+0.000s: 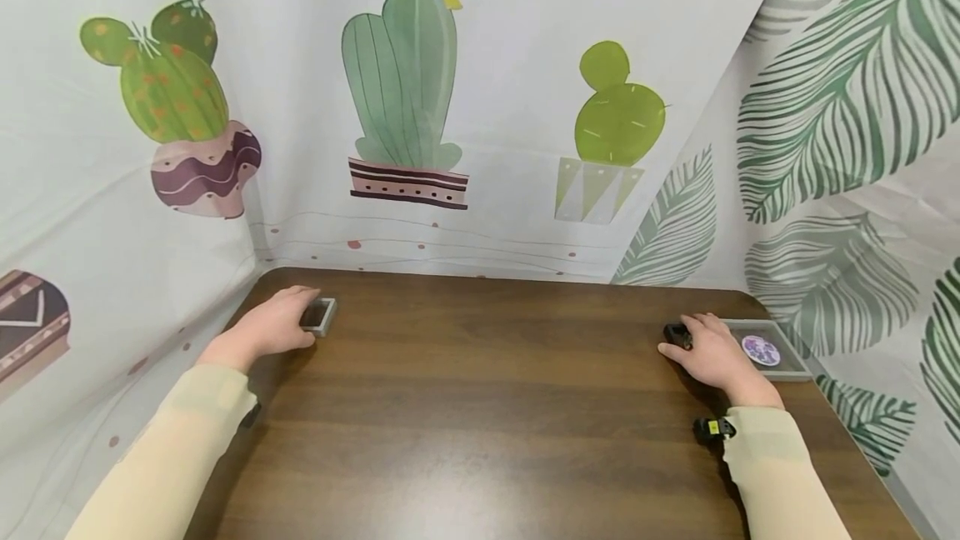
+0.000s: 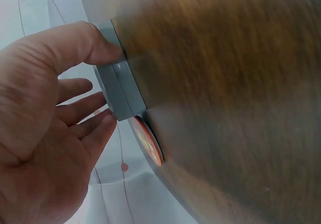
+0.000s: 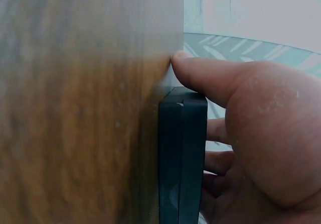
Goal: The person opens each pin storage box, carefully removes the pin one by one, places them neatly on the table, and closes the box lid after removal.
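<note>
At the table's far left corner, my left hand (image 1: pixel 277 322) holds a small grey-rimmed box (image 1: pixel 324 317). In the left wrist view the thumb lies on the grey side of the box, with the fingers around its other side. A round, flat piece with an orange rim (image 2: pixel 149 142) sits right past the box's end. My right hand (image 1: pixel 712 352) grips a black box (image 1: pixel 676 335) at the far right. Its thumb (image 3: pixel 200 76) is at one end of that box in the right wrist view, and its fingers, partly hidden, are behind it.
Beside the right hand lies a grey-rimmed tray (image 1: pixel 791 373), at the table's right edge, with a round purple-patterned piece (image 1: pixel 761 350) in it. The brown wooden table (image 1: pixel 480 390) reaches back to a white cloth (image 1: pixel 510 7) printed with cacti and leaves.
</note>
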Demonstrator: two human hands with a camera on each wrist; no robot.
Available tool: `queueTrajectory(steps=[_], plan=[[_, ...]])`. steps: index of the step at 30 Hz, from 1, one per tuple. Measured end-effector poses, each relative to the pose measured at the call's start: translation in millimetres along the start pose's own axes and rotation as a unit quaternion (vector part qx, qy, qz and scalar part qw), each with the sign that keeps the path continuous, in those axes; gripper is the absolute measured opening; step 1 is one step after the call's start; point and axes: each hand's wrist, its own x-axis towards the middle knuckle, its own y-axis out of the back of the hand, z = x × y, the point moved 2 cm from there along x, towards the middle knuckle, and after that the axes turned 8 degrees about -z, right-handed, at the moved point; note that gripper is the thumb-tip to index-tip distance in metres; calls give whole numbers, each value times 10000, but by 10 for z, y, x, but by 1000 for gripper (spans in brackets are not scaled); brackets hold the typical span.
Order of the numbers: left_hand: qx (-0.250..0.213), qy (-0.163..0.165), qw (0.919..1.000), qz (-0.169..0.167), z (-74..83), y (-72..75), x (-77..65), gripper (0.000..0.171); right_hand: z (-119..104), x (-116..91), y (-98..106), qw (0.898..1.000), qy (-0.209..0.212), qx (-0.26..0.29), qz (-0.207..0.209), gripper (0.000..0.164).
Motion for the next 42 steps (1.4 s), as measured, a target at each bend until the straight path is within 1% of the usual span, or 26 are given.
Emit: queueTrajectory(steps=[12, 19, 29, 36, 42], plan=[[94, -50, 9999, 2, -45, -24, 29, 73, 5, -3, -9, 10000, -31, -73, -14, 84], [97, -81, 9999, 39, -56, -53, 17, 73, -31, -11, -7, 10000, -38, -31, -57, 81], [112, -101, 9998, 95, -47, -44, 33, 71, -78, -10, 50, 9999, 12, -114, -77, 77], [122, -159, 9997, 115, -42, -37, 32, 71, -91, 17, 26, 9997, -18, -226, -85, 77], [128, -130, 9998, 89, -50, -54, 21, 71, -111, 6, 4, 9998, -62, -177, -91, 76]])
